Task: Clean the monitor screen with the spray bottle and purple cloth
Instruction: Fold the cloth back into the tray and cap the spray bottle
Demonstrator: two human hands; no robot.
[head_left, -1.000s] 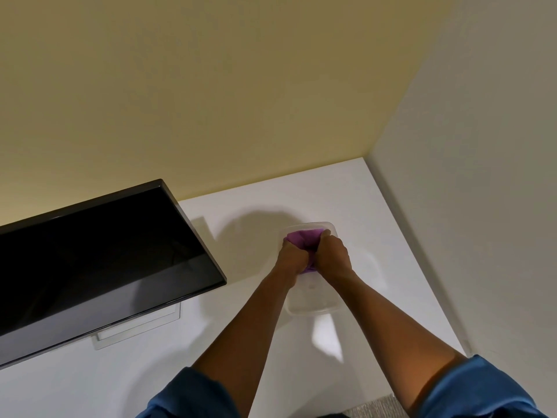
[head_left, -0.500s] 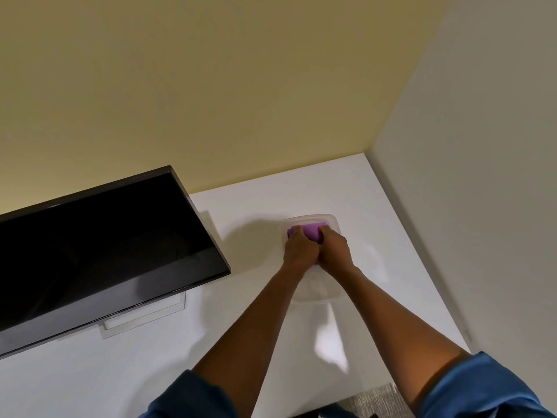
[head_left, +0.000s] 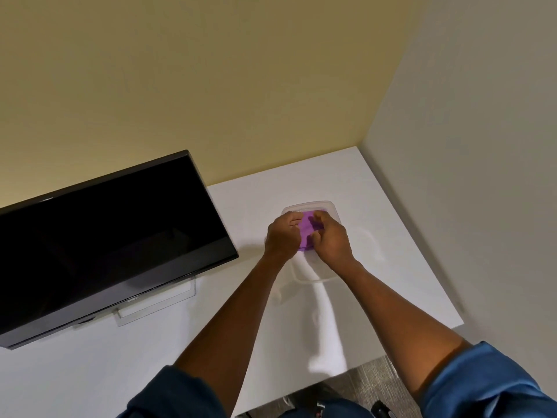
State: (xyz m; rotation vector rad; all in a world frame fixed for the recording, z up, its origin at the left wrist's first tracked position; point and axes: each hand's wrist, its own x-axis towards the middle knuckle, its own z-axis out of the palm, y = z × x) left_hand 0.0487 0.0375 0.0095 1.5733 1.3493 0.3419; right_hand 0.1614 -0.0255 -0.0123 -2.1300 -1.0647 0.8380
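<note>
Cloth place: the purple cloth (head_left: 308, 229) is between both hands, over the far end of a clear plastic box (head_left: 333, 211) that stands on the white desk (head_left: 376, 206), at about 3 o'clock from the monitor (head_left: 105, 236).
Left hand: the left hand (head_left: 283, 236) has its fingers curled on the left edge of the cloth and pinches it.
Right hand: the right hand (head_left: 330, 239) has finger and thumb bent on the right edge and also pinches it.
How the cloth handles: I judge it soft, light and limp; it will sag and fold when lifted and cannot break. The best hold is at the edges or corners, so it opens flat for wiping.
Monitor: dark screen, tilted in the view, well apart from the hands; it looks fragile, so light pressure seems wise.
Hidden: the spray bottle is not in view. Most of the cloth is covered by the hands, so its full size is unclear. The box walls are hard to make out against the desk. The left part of the monitor is cut off.
</note>
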